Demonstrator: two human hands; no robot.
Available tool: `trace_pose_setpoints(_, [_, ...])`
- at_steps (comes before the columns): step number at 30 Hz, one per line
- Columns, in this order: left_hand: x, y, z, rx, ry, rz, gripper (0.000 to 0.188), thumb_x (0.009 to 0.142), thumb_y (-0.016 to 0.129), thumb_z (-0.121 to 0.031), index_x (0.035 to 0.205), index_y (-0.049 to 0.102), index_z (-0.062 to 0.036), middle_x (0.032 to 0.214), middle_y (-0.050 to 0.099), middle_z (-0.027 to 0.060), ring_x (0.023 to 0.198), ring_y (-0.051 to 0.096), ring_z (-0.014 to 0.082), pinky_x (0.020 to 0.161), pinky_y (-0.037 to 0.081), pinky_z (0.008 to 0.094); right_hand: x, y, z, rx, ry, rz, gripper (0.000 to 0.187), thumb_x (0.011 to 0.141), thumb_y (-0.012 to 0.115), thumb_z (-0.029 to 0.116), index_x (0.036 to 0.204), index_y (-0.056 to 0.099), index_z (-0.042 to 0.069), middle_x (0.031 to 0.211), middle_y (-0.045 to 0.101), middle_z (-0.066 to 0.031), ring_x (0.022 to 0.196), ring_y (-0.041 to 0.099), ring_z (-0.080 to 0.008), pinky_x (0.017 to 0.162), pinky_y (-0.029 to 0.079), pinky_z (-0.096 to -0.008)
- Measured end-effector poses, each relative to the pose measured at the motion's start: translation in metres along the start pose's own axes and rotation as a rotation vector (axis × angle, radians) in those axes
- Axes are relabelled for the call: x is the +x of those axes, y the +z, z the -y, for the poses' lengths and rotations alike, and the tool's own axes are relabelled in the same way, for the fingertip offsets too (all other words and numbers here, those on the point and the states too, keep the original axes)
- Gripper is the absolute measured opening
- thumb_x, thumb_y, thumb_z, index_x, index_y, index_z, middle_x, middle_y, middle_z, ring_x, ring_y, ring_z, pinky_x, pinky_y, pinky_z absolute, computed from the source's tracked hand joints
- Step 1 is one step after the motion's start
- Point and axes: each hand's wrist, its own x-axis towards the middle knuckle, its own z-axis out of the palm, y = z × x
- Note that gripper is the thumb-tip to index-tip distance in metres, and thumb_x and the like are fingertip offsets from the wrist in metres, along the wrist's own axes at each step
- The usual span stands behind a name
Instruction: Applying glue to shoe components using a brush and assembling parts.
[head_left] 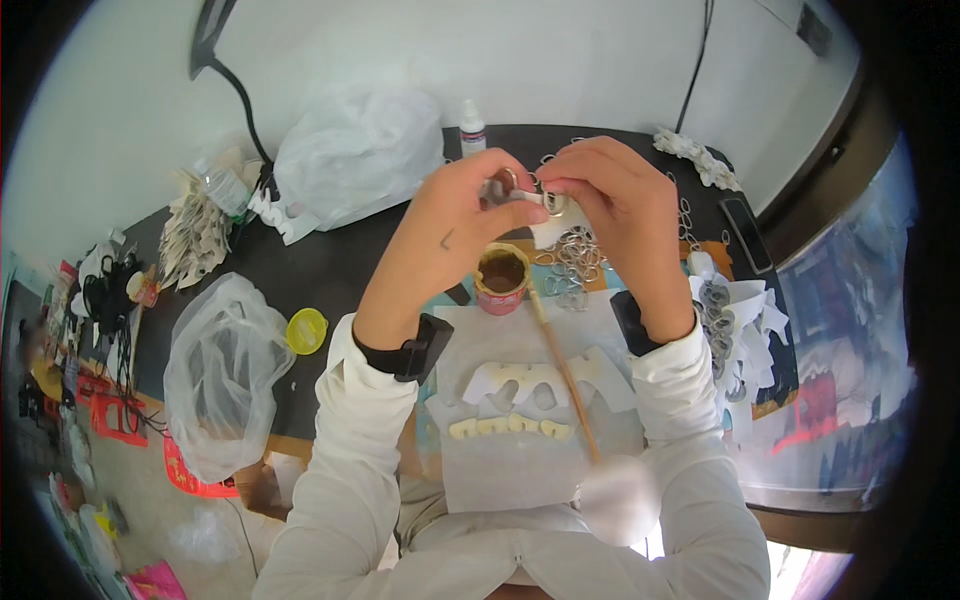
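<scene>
Both hands are raised over the far middle of the work surface with their fingertips close together. My left hand (pixel 447 222) is closed in a pinch on a small pale strip (pixel 526 197) that runs to a metal ring (pixel 554 205). My right hand (pixel 627 205) pinches that ring from the other side. Some of the grip is hidden behind the fingers. Below them stands a pink-red tub (pixel 501 280) of brown paste, and a long wooden-handled brush or stick (pixel 566 375) leans beside it. Many loose metal rings (pixel 577 262) lie in a pile under my right hand.
Cut white pieces (pixel 520 382) and cream-coated ones (pixel 510 427) lie on a paper sheet (pixel 480 475). Plastic bags (pixel 225 375), a yellow lid (pixel 307 331) and a white bottle (pixel 472 128) surround the area. At right are a phone (pixel 746 235) and strips bearing rings (pixel 735 325).
</scene>
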Motion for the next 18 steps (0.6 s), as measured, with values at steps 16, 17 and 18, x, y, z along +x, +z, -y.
trace_pose_setpoints(16, [0.005,0.008,0.0,0.385,0.407,-0.3,0.017,0.075,0.079,-0.009,0.084,0.065,-0.0073,0.084,0.059,0.003,0.078,0.055,0.0174,0.069,0.042,0.029,0.004,-0.012,0.009,-0.077,0.045,-0.124,0.015,0.077,0.075,0.004,0.091,0.07,0.005,0.087,0.069,-0.0062,0.075,0.067,-0.0214,0.066,0.052,-0.0294])
trace_pose_setpoints(17, [0.007,0.007,0.002,0.385,0.411,-0.297,0.017,0.075,0.079,-0.009,0.084,0.065,-0.0073,0.084,0.059,0.003,0.078,0.055,0.0174,0.069,0.042,0.029,0.005,-0.016,0.007,-0.109,0.028,-0.22,0.016,0.077,0.076,0.006,0.092,0.071,0.006,0.088,0.07,-0.0061,0.075,0.067,-0.0214,0.066,0.052,-0.0297])
trace_pose_setpoints(18, [0.009,0.005,0.003,0.52,0.548,-0.361,0.015,0.074,0.077,-0.009,0.083,0.064,-0.0085,0.086,0.059,0.0023,0.08,0.055,0.0204,0.07,0.042,0.0321,0.003,-0.02,0.004,-0.084,0.092,-0.253,0.015,0.079,0.075,0.009,0.093,0.071,0.006,0.089,0.071,-0.0061,0.075,0.065,-0.0219,0.07,0.05,-0.0311])
